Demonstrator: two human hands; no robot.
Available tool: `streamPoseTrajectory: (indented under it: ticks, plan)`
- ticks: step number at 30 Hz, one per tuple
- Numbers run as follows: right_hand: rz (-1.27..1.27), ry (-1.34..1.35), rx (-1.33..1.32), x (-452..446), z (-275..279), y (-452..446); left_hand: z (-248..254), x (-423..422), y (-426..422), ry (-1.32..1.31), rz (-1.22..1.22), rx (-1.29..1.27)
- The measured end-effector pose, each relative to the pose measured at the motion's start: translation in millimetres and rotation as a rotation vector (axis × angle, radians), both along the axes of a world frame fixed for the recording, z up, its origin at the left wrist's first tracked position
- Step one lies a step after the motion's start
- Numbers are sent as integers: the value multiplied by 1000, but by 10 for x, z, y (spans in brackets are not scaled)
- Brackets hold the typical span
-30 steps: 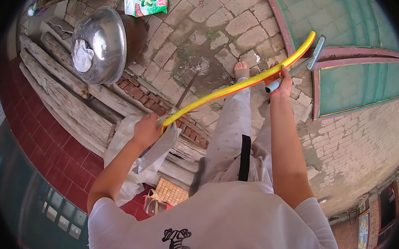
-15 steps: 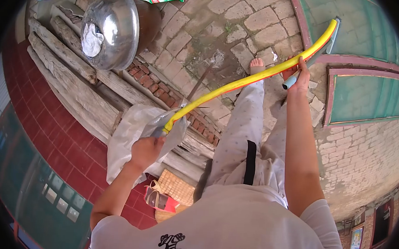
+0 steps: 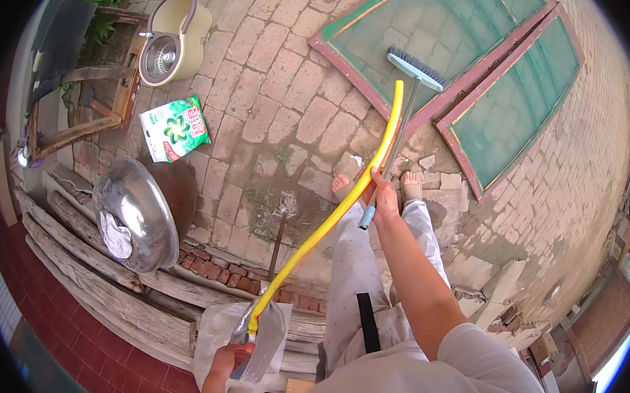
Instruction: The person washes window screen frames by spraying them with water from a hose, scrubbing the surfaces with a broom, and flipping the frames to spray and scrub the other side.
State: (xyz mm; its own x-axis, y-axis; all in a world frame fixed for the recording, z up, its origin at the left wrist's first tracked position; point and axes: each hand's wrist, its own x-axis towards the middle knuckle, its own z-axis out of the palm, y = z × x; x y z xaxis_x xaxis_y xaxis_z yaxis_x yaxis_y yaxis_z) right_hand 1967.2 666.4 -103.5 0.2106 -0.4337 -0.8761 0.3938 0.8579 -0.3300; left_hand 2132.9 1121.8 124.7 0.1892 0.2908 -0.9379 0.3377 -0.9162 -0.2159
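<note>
Right hand (image 3: pixel 383 199) gripping yellow hose (image 3: pixel 320 230) (and brush (image 3: pixel 416 69)), left hand (image 3: pixel 224 362) clutching plastic (image 3: pixel 219 327)

Green-white packet (image 3: pixel 176 130): printed characters, too blurred to read

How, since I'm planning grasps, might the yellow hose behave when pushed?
The yellow hose probably bends, given its long curve, but perhaps stiffly: its end juts past the right hand without folding. Its smooth-looking, rounded surface might slip.
</note>
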Motion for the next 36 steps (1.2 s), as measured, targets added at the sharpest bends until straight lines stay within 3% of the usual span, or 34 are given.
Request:
streamPoseTrajectory:
  ticks: [2,5,7,10,12,13,15,18,21,22,26,28,36]
  plan:
    - [-30,68,30,-47,42,2,-102,118,86,106,-226,78]
    - [-53,102,13,-141,97,17,-316,248,-813,-211,-1407,-13]
    - [-60,108,-7,-217,105,34,-695,189,-1698,-357,-1262,-396]
    - [-29,146,-20,-295,135,59,-1358,-390,-3115,-216,-786,-906]
    - [-50,105,-52,-429,-32,163,-1905,-883,-3870,-252,-763,-1095]
    - [-55,87,-66,-510,-118,213,-2048,-978,-4339,7,-671,-1073]
    - [-25,155,-54,-640,-146,202,-2447,-1261,-4885,12,-511,-1144]
    - [23,260,-2,-809,71,-11,-2576,-1305,-5521,181,-343,-1016]
    - [124,327,28,-1184,105,-164,-2735,-1337,-5935,198,-151,-1052]
    - [153,346,20,-1343,87,-201,-2843,-1379,-6100,128,-117,-1180]
    - [235,394,-3,-1916,102,-432,-2876,-1448,-6701,192,-282,-1120]
    - [253,383,-20,-2133,130,-563,-3135,-1543,-6764,168,-345,-1043]
    - [297,377,-34,-2741,64,-768,-3589,-1657,-6256,0,-407,-985]
